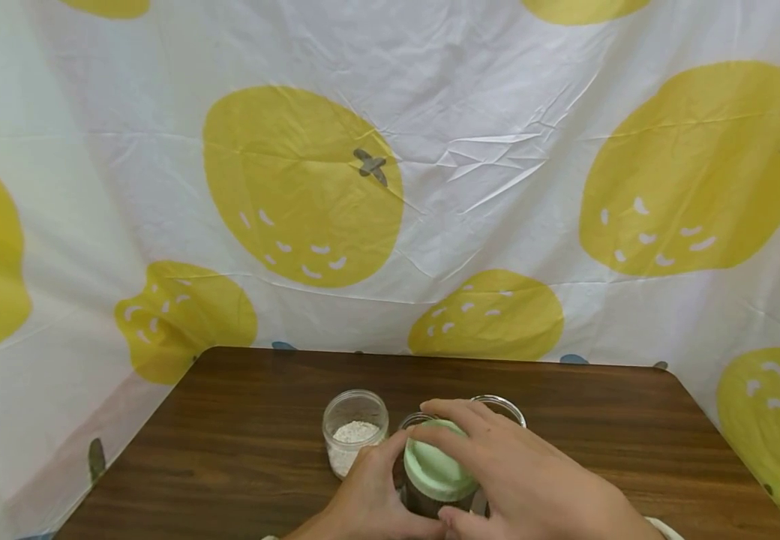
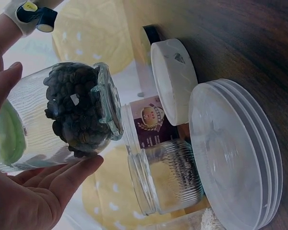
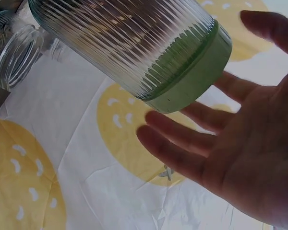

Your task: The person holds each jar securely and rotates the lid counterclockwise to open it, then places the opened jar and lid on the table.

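Note:
A ribbed glass jar (image 2: 79, 110) of dark beans is held upright in my left hand (image 1: 373, 495). The left thumb lies along one side of the glass and the fingers along the other. A pale green lid (image 1: 437, 469) sits on top of the jar. My right hand (image 1: 532, 465) is spread over the lid, thumb on the near side and fingers on the far side. In the right wrist view those fingers are loosely extended around the lid (image 3: 192, 76), with gaps between them.
A jar of white grains (image 1: 356, 439) stands left of the hands on the wooden table (image 1: 248, 420). The left wrist view also has stacked clear lids (image 2: 235, 148), a round white lid (image 2: 173, 81), another ribbed jar (image 2: 175, 177) and a purple label (image 2: 149, 122). A lemon-print cloth (image 1: 478, 187) hangs behind.

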`<state>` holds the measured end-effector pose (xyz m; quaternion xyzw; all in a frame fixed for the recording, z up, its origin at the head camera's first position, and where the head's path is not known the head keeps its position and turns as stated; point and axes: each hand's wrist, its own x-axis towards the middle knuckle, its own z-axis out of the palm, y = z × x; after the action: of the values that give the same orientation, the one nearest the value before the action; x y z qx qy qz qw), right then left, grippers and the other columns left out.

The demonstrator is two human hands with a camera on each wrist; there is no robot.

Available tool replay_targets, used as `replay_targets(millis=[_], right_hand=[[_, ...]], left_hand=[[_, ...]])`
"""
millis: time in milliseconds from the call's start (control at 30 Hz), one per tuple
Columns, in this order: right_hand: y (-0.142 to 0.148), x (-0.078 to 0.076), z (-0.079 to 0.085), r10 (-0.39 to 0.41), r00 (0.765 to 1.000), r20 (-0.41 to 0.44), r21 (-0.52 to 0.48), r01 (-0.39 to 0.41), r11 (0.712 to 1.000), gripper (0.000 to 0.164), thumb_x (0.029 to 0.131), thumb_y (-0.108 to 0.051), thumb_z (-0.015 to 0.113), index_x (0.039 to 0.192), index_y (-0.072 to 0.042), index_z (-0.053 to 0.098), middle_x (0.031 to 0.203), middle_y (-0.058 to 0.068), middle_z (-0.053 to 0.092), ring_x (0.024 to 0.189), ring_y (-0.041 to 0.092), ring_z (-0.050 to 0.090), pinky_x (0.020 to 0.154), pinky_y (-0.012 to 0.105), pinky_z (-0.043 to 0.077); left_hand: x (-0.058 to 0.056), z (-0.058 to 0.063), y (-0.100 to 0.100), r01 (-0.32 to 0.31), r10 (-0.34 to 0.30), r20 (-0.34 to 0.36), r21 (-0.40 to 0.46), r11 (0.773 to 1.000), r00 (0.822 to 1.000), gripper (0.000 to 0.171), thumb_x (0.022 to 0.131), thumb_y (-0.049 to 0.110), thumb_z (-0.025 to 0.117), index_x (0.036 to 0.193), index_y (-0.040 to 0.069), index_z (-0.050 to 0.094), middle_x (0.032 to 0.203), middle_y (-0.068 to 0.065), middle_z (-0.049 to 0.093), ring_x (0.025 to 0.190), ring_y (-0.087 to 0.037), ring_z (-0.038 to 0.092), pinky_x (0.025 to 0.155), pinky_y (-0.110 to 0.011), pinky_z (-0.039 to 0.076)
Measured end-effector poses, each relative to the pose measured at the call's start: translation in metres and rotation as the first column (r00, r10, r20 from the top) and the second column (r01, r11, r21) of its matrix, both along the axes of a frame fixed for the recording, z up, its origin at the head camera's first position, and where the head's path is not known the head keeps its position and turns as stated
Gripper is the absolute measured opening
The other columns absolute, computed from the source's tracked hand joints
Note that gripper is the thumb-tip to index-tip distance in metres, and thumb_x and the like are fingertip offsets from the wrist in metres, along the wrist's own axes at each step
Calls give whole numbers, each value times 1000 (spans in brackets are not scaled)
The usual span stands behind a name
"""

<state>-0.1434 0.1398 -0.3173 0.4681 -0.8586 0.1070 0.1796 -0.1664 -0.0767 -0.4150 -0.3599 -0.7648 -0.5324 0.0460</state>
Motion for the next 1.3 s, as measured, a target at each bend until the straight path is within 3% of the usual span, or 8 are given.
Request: replay_targets(millis=[100,200,333,400,467,633,800,1300], right_hand=[[-5,0,-3,-69,996,-52,-67,65,996,65,88,-53,70,144,-27,50,146,-5,50,128,14,53,96,43,52],[-12,0,-7,-214,977,-23,-128,210,969,58,92,-60,62,139,-25,57,130,-8,57,112,9,55,89,37,54],[-19,1,-9,-423,901,101,-131,433,892,66,92,-72,53,133,-22,61,102,-9,53,83,6,48,64,25,45],[-21,1,-11,-479,867,139,-108,494,862,72,88,-78,51,131,-22,62,96,-9,50,75,6,44,57,24,38],[-23,1,-12,-499,854,149,-90,514,853,75,85,-82,51,129,-23,63,95,-9,48,73,6,45,55,25,38],[-26,1,-16,-494,863,107,-82,502,861,68,82,-83,55,120,-28,64,94,-11,47,71,6,48,53,25,39],[-27,3,-17,-474,879,55,-80,477,875,59,85,-77,57,112,-26,67,93,-10,49,74,5,52,53,25,41],[-18,4,-12,-339,941,8,-95,338,936,51,90,-66,63,118,-23,69,105,-10,59,90,9,60,59,27,48]], left_hand=[[0,1,1,-19,19,-14,-16,1000,1000,69,73,34,92,131,22,56,112,8,72,96,-3,69,80,-24,58],[1,2,2,-27,27,2,-25,999,1000,70,70,38,94,128,24,57,111,10,72,95,-3,69,78,-24,58],[1,2,2,-35,35,14,-38,999,999,71,69,39,94,128,26,58,111,12,72,95,-2,68,77,-23,58],[1,2,2,-40,40,11,-44,998,999,70,68,39,94,127,25,58,111,12,72,95,-2,68,78,-23,58],[1,3,2,-54,55,20,-59,997,998,69,68,41,94,125,26,59,109,14,72,94,-1,68,78,-23,57],[2,3,3,-91,92,14,-97,991,996,68,66,45,95,122,28,59,106,16,72,91,1,67,77,-21,56],[1,1,3,-81,79,-24,-85,993,997,68,67,42,95,122,24,59,107,14,72,92,1,68,77,-21,57],[2,1,3,-21,22,61,-14,1000,998,71,68,33,95,127,21,58,113,8,73,97,-3,70,80,-24,58]])
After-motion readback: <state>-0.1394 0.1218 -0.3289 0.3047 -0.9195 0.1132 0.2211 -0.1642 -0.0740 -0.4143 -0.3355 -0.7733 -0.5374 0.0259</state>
